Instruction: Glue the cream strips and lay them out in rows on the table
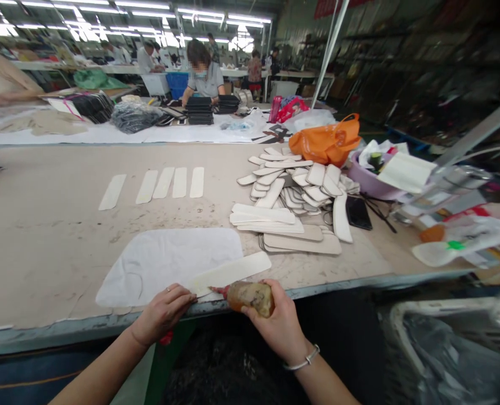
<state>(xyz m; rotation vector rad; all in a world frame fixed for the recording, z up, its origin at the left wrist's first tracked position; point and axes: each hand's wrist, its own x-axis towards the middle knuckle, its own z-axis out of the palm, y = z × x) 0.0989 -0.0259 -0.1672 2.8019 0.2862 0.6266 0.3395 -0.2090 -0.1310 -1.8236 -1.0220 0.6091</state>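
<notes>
My right hand (pixel 275 318) is wrapped round a stained, amber glue bottle (pixel 250 297), tipped on its side. Its red nozzle points left and meets, or hovers just over, a long off-white strip (pixel 233 270). At the strip's near left end, by the table edge, my left hand (pixel 165 309) pinches it with the fingers together. A small red thing (pixel 166 338) shows under that hand; I cannot tell what it is. Beneath the strip lies a white sheet (pixel 169 253) with rounded corners. Several pale strips (pixel 163 183) lie in a row farther back.
Stacked strips (pixel 271 219) and a heap of white padded pieces (pixel 292 180) sit to the right, beside a phone (pixel 358 212). Behind them are an orange bag (pixel 326 140) and a purple basin (pixel 372 177). A person (pixel 203 73) works across the table.
</notes>
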